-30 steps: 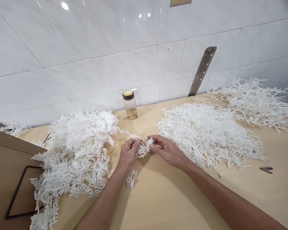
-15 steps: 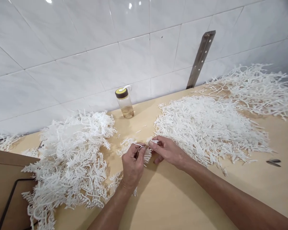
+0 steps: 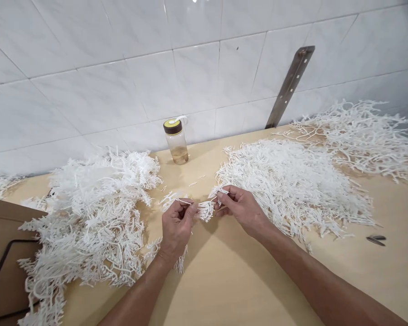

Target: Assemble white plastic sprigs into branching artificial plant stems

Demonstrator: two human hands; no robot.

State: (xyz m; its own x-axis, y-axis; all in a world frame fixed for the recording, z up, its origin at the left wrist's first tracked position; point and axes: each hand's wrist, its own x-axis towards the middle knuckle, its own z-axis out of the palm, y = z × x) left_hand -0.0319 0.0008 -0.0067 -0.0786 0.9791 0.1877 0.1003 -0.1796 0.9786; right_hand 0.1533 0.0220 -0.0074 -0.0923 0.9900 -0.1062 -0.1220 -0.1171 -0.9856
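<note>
My left hand point(image 3: 177, 228) pinches the thin stem of a white branched sprig point(image 3: 206, 211), whose comb-like tips fan out to the right of the fingers. My right hand point(image 3: 241, 207) is closed with a second white sprig point(image 3: 218, 192) between thumb and fingers. The two hands are a short way apart above the table point(image 3: 224, 280). Behind and below my left hand lie a few loose white sprigs point(image 3: 181, 263). The material looks like plastic, but I cannot tell for sure.
A big heap of white sprigs point(image 3: 95, 222) lies on the left, another pile point(image 3: 292, 181) on the right, and longer white strands point(image 3: 370, 136) behind it. A bottle point(image 3: 179, 147) stands near the tiled wall point(image 3: 197, 77). Small dark snips point(image 3: 376, 240) rest at right; a cardboard box point(image 3: 10, 253) at left.
My hands have moved apart, the left one leftward. The sprig in my left hand now shows its spread tips between them. The view has shifted slightly.
</note>
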